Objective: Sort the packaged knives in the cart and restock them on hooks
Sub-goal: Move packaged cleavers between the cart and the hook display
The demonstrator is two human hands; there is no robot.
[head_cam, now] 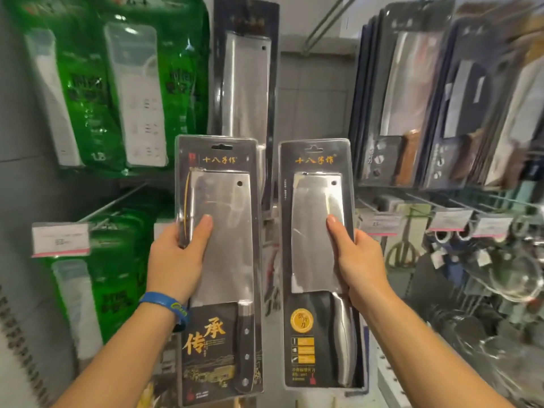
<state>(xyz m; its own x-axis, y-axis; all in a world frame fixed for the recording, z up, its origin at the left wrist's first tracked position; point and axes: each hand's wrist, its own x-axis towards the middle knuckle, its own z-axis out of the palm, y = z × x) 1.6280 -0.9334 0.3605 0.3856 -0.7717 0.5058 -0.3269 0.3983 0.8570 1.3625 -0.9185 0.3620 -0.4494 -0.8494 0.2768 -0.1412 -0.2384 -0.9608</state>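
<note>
Black-handled pack (229,254); steel-handled pack (312,254); upright in hands (173,260) (363,262)

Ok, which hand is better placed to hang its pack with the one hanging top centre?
Left, probably. The left hand holds its black-handled pack right under the hanging pack; the right hand holds its steel-handled pack further aside.

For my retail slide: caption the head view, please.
Left hand holds a black-handled cleaver pack, right hand a steel-handled pack, before hanging knife packs.

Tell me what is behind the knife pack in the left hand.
Another packaged cleaver hangs behind the pack that the left hand grips; its blade shows above. Its handle end is covered.
</note>
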